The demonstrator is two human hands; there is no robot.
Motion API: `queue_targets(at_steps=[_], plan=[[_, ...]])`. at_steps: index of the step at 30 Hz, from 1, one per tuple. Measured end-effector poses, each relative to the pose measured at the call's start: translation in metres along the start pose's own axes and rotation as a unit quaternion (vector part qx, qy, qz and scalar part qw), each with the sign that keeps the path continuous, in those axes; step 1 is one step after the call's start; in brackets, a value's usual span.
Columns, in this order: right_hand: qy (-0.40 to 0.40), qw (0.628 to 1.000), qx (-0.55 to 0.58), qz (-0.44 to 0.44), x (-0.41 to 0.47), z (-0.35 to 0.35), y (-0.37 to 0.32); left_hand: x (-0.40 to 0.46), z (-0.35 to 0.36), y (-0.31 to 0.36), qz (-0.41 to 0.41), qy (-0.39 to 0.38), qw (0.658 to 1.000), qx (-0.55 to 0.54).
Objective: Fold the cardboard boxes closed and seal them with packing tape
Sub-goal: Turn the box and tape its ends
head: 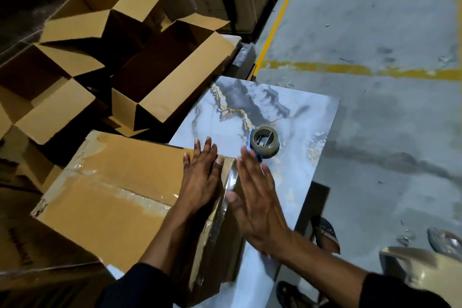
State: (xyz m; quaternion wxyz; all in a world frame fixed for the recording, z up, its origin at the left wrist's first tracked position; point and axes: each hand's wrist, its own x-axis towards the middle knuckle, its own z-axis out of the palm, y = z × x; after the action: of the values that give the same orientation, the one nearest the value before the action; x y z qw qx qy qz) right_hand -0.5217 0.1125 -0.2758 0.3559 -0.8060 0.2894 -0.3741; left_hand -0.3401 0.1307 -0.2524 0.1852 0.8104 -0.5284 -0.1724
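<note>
Cardboard box [120, 197], flaps already down and its centre seam taped, lies on the marble-patterned bench [295, 182] at about seven o'clock from the tape dispenser [265, 144], which sits on the bench just past the box's corner. The left hand [202, 177] lies flat on the box top near its right edge, fingers straight. The right hand [255, 195] is flat too, fingers together, against the taped side edge, holding nothing.

My worry is that tape: it looks crinkled along the seam and down the edge, so a hasty press could lock in wrinkles or leave a loose end to lift. The box also overhangs the bench toward the near side; a hard sideways push might slide or tip it.

Several open boxes [160, 77] wait at ten o'clock, untaped. Blur smears the right hand, so I cannot tell whether its fingers truly touch. The box's far left side is in shadow, and the bottom right object is unreadable.
</note>
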Motion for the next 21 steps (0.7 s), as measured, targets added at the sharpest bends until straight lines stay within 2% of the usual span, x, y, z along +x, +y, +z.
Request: queue_targets(at_steps=[3, 5, 8, 13, 15, 17, 19, 20, 21], plan=[[0.014, 0.999, 0.018, -0.024, 0.033, 0.019, -0.023, 0.0, -0.006, -0.008, 0.04, -0.029, 0.998, -0.044], [-0.004, 1.0, 0.013, 0.008, 0.033, 0.04, -0.009, -0.001, -0.007, -0.015, 0.059, -0.034, 0.996, -0.064], [-0.033, 0.998, 0.017, 0.041, 0.007, 0.074, 0.033, -0.002, -0.009, -0.009, 0.001, -0.035, 0.997, -0.07], [-0.156, 0.982, -0.071, 0.076, -0.069, 0.096, 0.103, -0.008, -0.003, -0.011, 0.025, -0.03, 0.998, -0.046], [-0.176, 0.976, -0.091, 0.085, -0.093, 0.091, 0.115, -0.01, 0.0, -0.013, 0.022, -0.017, 0.998, -0.056], [-0.136, 0.985, -0.068, 0.077, -0.086, 0.08, 0.096, -0.014, 0.001, -0.012, 0.015, -0.002, 0.996, -0.084], [-0.065, 0.997, -0.032, 0.031, -0.057, 0.073, 0.06, -0.019, -0.001, -0.008, -0.009, 0.043, 0.985, -0.169], [-0.033, 0.999, -0.016, -0.008, -0.041, 0.069, 0.038, -0.021, -0.004, -0.003, -0.039, 0.081, 0.963, -0.254], [-0.003, 0.998, -0.01, -0.058, -0.032, 0.069, 0.022, -0.024, -0.006, 0.0, -0.075, 0.115, 0.925, -0.354]])
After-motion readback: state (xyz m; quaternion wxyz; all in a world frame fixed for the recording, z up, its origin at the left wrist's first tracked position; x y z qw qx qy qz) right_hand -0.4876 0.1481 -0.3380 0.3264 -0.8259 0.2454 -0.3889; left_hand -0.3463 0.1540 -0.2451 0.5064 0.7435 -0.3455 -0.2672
